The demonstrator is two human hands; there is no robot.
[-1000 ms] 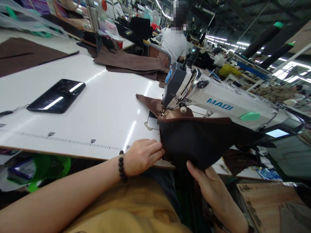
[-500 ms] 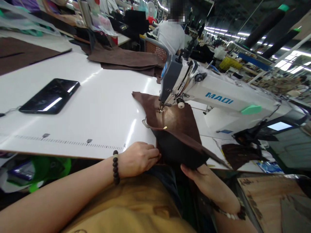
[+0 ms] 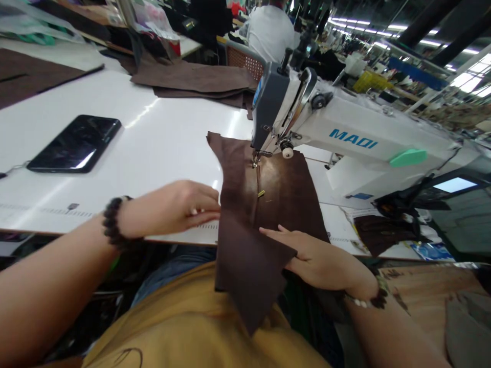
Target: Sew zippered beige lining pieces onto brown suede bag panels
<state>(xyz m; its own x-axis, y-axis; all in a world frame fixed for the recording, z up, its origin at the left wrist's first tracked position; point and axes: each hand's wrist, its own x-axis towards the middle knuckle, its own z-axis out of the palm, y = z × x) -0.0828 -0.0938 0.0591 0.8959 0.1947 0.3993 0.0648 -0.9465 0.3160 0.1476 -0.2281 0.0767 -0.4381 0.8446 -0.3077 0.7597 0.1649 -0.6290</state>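
Note:
A brown fabric piece (image 3: 291,189) lies under the needle and presser foot of the white sewing machine (image 3: 345,130). A small yellow zipper pull (image 3: 261,194) shows on its seam. Its front part (image 3: 249,255) hangs over the table edge towards my lap. My left hand (image 3: 192,207) pinches the left edge of the fabric, its fingertips partly hidden there. On the right, my right hand (image 3: 314,255) lies with fingers stretched out on the fabric, and a corner of the hanging flap covers part of them.
A black phone-like device (image 3: 76,143) rests on the white table (image 3: 153,133) at the left. Stacked brown fabric pieces (image 3: 195,79) lie at the back. More dark fabric (image 3: 383,230) sits right of the machine. A person in white (image 3: 270,30) sits beyond.
My left hand has moved left and up to the fabric's edge. The raised fabric flap has been unfolded down towards me, and the zipper pull now shows plainly. My right hand has come up onto the fabric.

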